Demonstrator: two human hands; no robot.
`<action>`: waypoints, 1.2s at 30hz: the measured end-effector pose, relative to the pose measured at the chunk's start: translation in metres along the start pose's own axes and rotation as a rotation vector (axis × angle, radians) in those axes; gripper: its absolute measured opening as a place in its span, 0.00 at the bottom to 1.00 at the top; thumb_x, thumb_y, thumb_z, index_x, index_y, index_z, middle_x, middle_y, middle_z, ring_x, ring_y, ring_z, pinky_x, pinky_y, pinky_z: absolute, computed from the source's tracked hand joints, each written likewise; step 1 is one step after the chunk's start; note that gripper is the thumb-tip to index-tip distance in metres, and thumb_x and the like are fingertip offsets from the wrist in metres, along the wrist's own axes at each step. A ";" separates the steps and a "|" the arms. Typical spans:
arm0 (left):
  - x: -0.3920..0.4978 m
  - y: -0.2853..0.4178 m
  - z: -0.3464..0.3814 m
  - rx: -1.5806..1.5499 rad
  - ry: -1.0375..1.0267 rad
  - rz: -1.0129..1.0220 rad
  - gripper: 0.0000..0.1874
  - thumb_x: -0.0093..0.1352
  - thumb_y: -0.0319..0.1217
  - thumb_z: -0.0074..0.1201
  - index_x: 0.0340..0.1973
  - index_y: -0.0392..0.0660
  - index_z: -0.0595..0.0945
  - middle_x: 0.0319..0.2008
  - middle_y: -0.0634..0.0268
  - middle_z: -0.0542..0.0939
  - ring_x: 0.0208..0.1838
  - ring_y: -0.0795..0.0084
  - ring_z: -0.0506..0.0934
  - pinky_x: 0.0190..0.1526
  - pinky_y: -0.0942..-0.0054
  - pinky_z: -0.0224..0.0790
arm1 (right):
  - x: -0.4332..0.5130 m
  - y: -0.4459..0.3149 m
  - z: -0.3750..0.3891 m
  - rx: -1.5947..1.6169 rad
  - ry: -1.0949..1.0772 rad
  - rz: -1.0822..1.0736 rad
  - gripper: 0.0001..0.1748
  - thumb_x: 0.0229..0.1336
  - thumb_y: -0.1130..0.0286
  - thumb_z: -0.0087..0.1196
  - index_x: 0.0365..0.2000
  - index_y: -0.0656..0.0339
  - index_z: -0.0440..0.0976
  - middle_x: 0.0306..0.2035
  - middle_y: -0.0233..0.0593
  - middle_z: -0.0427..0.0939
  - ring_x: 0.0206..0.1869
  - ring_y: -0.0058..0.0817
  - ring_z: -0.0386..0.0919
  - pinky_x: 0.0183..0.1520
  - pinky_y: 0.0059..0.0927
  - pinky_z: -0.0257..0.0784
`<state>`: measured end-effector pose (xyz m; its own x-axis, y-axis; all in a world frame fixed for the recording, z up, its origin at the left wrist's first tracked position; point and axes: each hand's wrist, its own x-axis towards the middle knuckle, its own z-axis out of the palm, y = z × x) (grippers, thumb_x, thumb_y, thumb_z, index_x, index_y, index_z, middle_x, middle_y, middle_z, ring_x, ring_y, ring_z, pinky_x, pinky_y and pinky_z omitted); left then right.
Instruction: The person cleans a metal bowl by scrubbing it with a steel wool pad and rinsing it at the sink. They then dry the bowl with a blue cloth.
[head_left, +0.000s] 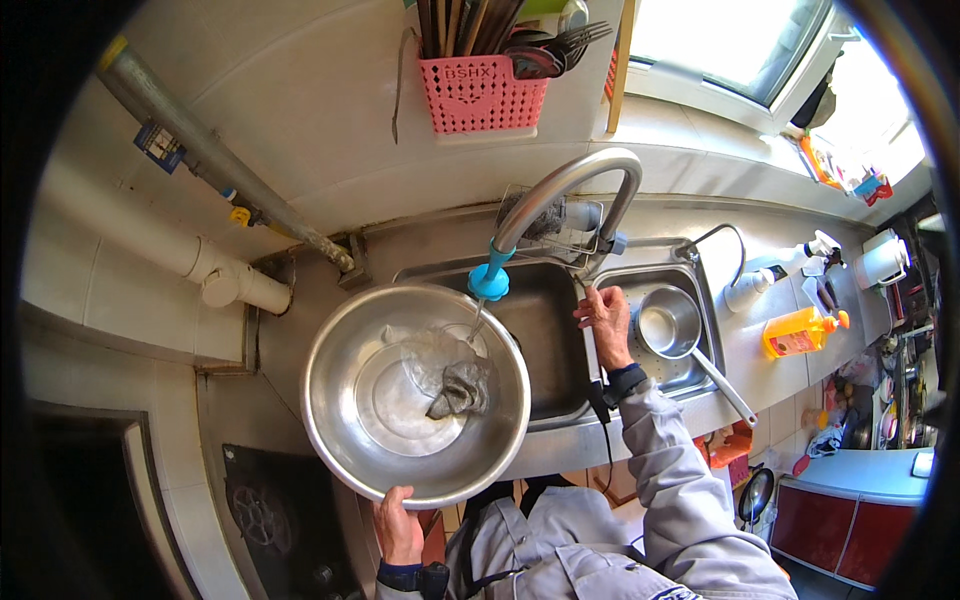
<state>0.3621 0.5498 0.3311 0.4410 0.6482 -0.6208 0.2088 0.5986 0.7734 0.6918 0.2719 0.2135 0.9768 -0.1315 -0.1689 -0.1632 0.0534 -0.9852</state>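
Observation:
My left hand grips the near rim of a large stainless steel basin, thumb over the edge. The basin rests partly over the larger sink bowl and partly on the steel counter. Inside it lies a crumpled grey cloth in shallow water. A thin stream runs into the basin from the blue nozzle of a curved metal faucet. My right hand is at the divider between the bowls, fingers curled just below the faucet's base. Whether they grip its lever is unclear.
A steel saucepan sits in the smaller sink bowl, its handle jutting over the front edge. An orange detergent bottle and a white spray bottle stand to the right. A wire rack is behind the faucet; a pink utensil basket hangs above.

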 end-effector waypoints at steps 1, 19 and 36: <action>-0.002 -0.001 0.000 0.014 0.000 0.007 0.22 0.59 0.21 0.53 0.51 0.39 0.75 0.50 0.60 0.76 0.55 0.63 0.73 0.58 0.60 0.68 | 0.005 -0.002 0.000 -0.006 0.003 0.028 0.17 0.68 0.61 0.60 0.35 0.62 0.66 0.30 0.43 0.80 0.26 0.28 0.82 0.24 0.26 0.77; -0.005 -0.026 -0.005 -0.004 0.003 0.108 0.15 0.58 0.21 0.56 0.42 0.36 0.78 0.41 0.64 0.78 0.46 0.69 0.74 0.54 0.69 0.65 | -0.025 -0.042 0.045 -0.115 -0.018 -0.197 0.10 0.68 0.69 0.52 0.44 0.65 0.72 0.31 0.35 0.76 0.32 0.21 0.77 0.30 0.24 0.74; -0.003 -0.036 -0.008 0.157 -0.029 0.126 0.10 0.63 0.25 0.57 0.40 0.37 0.78 0.39 0.63 0.78 0.48 0.68 0.74 0.55 0.69 0.65 | -0.092 -0.009 0.101 -1.005 -0.832 -0.766 0.20 0.58 0.69 0.55 0.50 0.64 0.70 0.34 0.56 0.80 0.33 0.54 0.82 0.40 0.51 0.79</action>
<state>0.3461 0.5302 0.3047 0.4966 0.6981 -0.5158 0.2834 0.4312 0.8566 0.6178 0.3833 0.2412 0.6089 0.7862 0.1056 0.7184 -0.4901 -0.4937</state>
